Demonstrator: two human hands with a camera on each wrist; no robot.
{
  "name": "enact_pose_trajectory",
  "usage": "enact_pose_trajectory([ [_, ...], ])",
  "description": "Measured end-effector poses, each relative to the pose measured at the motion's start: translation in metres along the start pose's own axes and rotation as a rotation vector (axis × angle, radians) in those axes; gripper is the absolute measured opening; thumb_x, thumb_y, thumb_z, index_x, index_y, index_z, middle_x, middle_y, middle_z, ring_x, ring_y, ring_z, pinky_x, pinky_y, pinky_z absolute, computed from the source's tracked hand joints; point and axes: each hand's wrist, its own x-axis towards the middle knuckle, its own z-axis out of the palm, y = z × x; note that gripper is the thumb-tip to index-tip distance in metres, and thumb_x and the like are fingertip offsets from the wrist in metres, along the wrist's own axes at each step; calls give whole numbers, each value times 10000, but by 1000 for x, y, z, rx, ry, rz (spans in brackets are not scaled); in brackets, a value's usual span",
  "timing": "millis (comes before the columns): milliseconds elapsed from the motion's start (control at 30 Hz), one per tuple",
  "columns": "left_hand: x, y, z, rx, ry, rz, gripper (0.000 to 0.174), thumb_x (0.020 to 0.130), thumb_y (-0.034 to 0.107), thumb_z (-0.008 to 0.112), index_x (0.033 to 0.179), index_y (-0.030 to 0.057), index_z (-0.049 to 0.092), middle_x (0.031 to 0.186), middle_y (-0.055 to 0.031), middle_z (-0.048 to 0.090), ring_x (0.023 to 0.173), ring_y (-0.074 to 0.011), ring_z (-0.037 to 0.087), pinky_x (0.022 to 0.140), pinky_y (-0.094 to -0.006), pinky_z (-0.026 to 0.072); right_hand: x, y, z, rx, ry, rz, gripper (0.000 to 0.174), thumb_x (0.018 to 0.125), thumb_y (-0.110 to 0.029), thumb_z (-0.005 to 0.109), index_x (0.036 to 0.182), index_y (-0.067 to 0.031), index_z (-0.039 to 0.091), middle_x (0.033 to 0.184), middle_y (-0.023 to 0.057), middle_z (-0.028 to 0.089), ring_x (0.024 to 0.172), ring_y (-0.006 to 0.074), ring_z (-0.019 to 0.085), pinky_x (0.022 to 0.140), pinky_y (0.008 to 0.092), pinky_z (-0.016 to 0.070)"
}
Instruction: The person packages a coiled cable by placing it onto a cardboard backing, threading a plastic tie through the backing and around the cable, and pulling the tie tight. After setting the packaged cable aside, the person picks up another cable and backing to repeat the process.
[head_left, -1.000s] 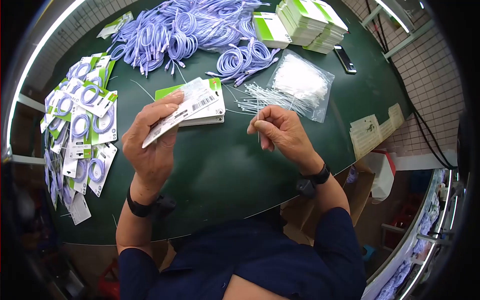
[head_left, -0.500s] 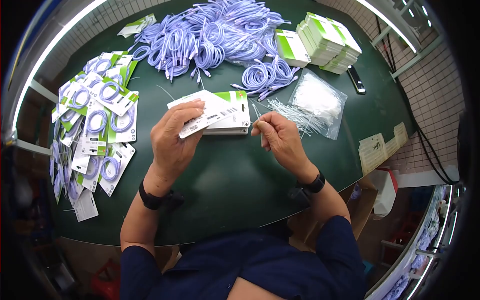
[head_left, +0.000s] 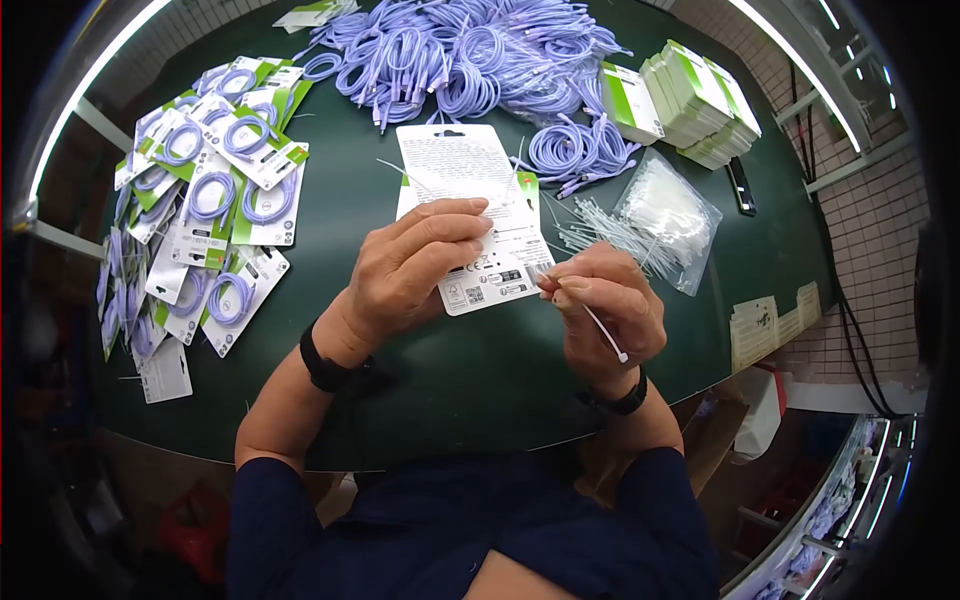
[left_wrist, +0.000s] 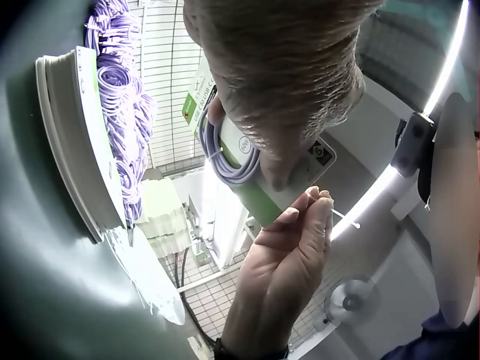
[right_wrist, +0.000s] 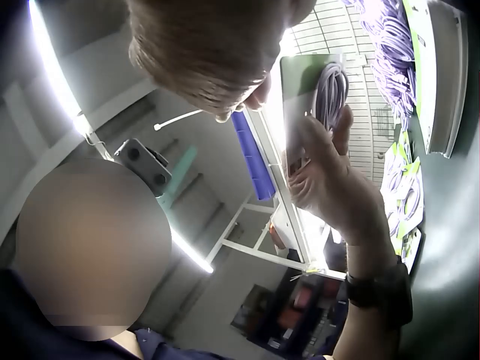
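Observation:
My left hand (head_left: pixel 440 255) grips a white printed card (head_left: pixel 470 190) by its lower half, back side up, raised off the green table (head_left: pixel 470 390). The left wrist view shows a purple cable coil (left_wrist: pixel 234 154) on the card's underside. My right hand (head_left: pixel 570 290) pinches a white cable tie (head_left: pixel 605 335) right at the card's lower right edge; the tie's tail points down toward me. From the right wrist view, the tie (right_wrist: pixel 180 118) sticks out left of my fingers.
A heap of loose purple cables (head_left: pixel 470 55) lies at the far side. Finished cards with coils (head_left: pixel 215 180) cover the left. Card stacks (head_left: pixel 700 100), a bag of ties (head_left: pixel 668 210), loose ties (head_left: pixel 600 228) and a phone (head_left: pixel 741 186) sit at right.
My left hand has lifted the card off the stack and turned it printed back up, nearer to me. My right hand has brought the tie to the card's lower right edge.

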Motion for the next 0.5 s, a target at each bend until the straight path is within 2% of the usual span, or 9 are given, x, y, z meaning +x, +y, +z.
enact_pose_trajectory([
  [167, 0, 1, 1, -9, -11, 17, 266, 712, 2, 837, 894, -2, 643, 1068, -154, 742, 1077, -361, 740, 859, -400, 633, -9, -1, -1, 71, -1, 119, 202, 936, 91, 688, 1112, 8, 631, 978, 201, 692, 795, 215, 699, 651, 308, 598],
  [467, 1, 1, 0, 13, -29, 29, 260, 714, 8, 831, 894, 1, 644, 1069, -153, 740, 1076, -359, 739, 853, -403, 632, -12, 2, 1, 88, -33, 144, 224, 917, 111, 700, 1112, 17, 641, 986, 215, 698, 817, 233, 713, 663, 316, 613],
  [500, 1, 1, 1, 14, -29, 30, 260, 714, 8, 831, 894, 1, 644, 1069, -153, 740, 1076, -359, 739, 853, -403, 632, -13, 1, 2, 92, -7, 173, 235, 890, 102, 735, 1091, 8, 657, 968, 197, 716, 827, 229, 722, 672, 311, 602],
])
